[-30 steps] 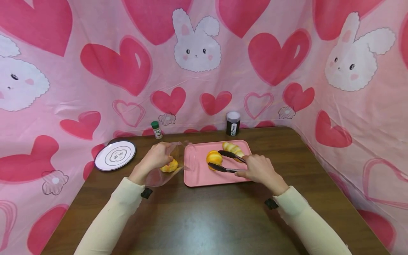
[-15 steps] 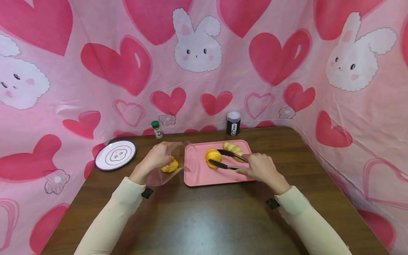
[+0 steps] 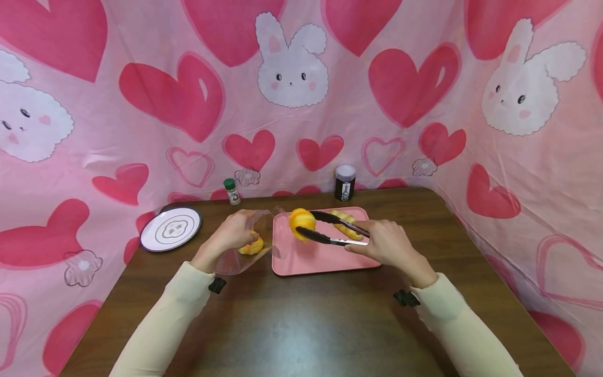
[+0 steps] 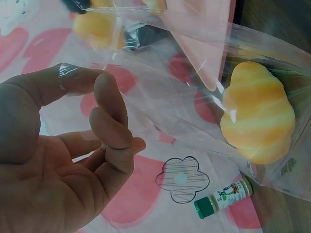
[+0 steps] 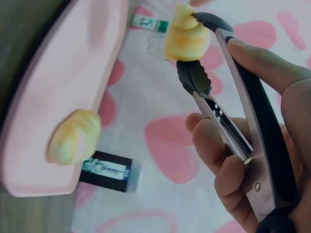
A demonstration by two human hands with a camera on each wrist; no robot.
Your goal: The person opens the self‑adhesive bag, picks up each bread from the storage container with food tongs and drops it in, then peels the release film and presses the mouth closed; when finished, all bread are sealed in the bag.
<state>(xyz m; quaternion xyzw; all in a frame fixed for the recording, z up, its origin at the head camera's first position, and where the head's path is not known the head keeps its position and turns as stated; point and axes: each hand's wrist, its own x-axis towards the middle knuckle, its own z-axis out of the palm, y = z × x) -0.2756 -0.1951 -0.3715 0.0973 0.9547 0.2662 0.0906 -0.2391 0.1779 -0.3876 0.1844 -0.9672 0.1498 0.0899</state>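
Observation:
My left hand [image 3: 231, 230] pinches the upper edge of a clear plastic bag [image 3: 230, 263], whose mouth faces the tray. Inside the bag lies a yellow, ridged bread roll [image 4: 257, 111]. With my right hand [image 3: 390, 243] I grip metal tongs [image 5: 257, 145] with black tips. Between those tips another yellow roll [image 3: 301, 220] is held, raised above the left part of a pink tray [image 3: 320, 262]. A paler striped roll [image 5: 75, 138] rests on the tray's far right, partly behind the tongs in the head view.
A white plate [image 3: 170, 230] with a dark rim stands at the table's back left. A green-capped shaker bottle [image 3: 232, 192] and a dark jar [image 3: 345, 183] with a pale lid stand along the back edge. A pink heart-patterned cloth [image 3: 292, 120] hangs behind the table.
My right hand has closed the tongs on the yellow roll, lifted it off the tray and carried it slightly left towards the bag. My left hand and the bag have stayed in place.

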